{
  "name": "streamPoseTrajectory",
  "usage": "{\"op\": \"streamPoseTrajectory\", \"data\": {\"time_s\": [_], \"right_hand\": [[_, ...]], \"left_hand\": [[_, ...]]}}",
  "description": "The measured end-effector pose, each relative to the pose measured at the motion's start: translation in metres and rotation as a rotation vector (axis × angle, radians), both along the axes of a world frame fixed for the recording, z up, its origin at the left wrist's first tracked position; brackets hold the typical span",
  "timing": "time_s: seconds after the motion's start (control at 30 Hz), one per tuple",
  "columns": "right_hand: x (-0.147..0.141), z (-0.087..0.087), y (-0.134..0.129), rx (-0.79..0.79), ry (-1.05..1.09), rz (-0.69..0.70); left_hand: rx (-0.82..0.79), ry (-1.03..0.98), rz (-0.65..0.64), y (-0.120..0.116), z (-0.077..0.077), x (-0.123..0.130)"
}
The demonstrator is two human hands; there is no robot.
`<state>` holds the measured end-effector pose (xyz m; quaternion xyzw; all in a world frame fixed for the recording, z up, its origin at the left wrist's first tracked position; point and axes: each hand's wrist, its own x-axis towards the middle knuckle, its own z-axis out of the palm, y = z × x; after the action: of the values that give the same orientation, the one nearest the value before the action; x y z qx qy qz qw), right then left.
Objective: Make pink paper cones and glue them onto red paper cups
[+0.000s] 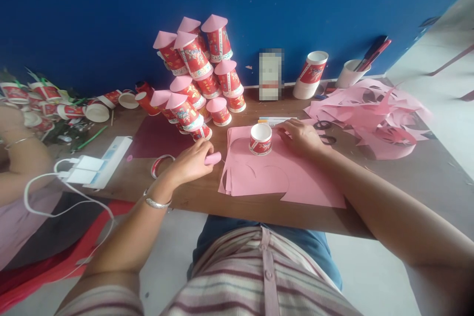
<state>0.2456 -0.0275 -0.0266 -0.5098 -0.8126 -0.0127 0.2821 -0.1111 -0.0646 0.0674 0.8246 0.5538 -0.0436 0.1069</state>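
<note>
My left hand [196, 160] is closed round a small pink object [212, 158], perhaps rolled paper, over the table left of the pink sheets. Flat on the stacked pink sheets [255, 185], near their upper right part, rests my right hand [299, 136], its fingers stretched out toward the left. A short red and white paper cup [260, 140] stands on the sheets between my hands. Curved cut lines show in the top sheet. Just beyond my left hand stand stacked red cups [187, 111] with pink paper cones on top.
Pink paper scraps [385, 118] and black-handled scissors [326, 132] lie at the right. Behind are a pen cup [350, 74] and more cups [311, 75]. A tape roll [163, 166] and a power strip [113, 163] with white cables lie left, near another person's arm [25, 158].
</note>
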Motion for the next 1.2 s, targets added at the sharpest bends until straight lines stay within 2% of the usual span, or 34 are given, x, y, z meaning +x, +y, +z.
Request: {"op": "streamPoseTrajectory", "data": {"time_s": [0.17, 0.3, 0.43, 0.53, 0.57, 0.7, 0.8, 0.87, 0.97, 1.07, 1.2], "right_hand": [[-0.002, 0.002, 0.0, -0.039, 0.029, -0.021], [-0.003, 0.008, 0.0, -0.138, 0.21, -0.071], [-0.006, 0.014, 0.002, -0.305, 0.627, -0.108], [-0.009, 0.019, 0.004, -0.47, 1.061, -0.093], [-0.01, 0.021, 0.005, -0.498, 1.127, -0.08], [-0.012, 0.034, 0.006, -0.539, 1.229, -0.031], [-0.012, 0.045, 0.006, -0.653, 1.413, 0.099], [-0.012, 0.05, 0.006, -0.722, 1.517, 0.183], [-0.01, 0.053, 0.006, -0.747, 1.578, 0.225], [-0.007, 0.054, 0.005, -0.737, 1.621, 0.23], [-0.005, 0.059, 0.002, -0.721, 1.645, 0.239]], "left_hand": [[0.124, -0.237, -0.023, 0.005, -0.012, -0.009], [0.211, -0.504, -0.048, 0.02, -0.019, -0.005], [0.335, -0.62, -0.115, 0.047, -0.014, 0.027], [0.441, -0.643, -0.211, 0.073, -0.004, 0.06], [0.447, -0.653, -0.236, 0.08, 0.0, 0.071], [0.42, -0.655, -0.306, 0.1, 0.016, 0.114], [0.385, -0.658, -0.393, 0.101, 0.024, 0.14], [0.349, -0.653, -0.46, 0.099, 0.027, 0.152], [0.287, -0.65, -0.525, 0.095, 0.03, 0.161], [0.193, -0.725, -0.482, 0.09, 0.034, 0.158], [-0.117, -1.045, -0.251, 0.08, 0.038, 0.143]]}}
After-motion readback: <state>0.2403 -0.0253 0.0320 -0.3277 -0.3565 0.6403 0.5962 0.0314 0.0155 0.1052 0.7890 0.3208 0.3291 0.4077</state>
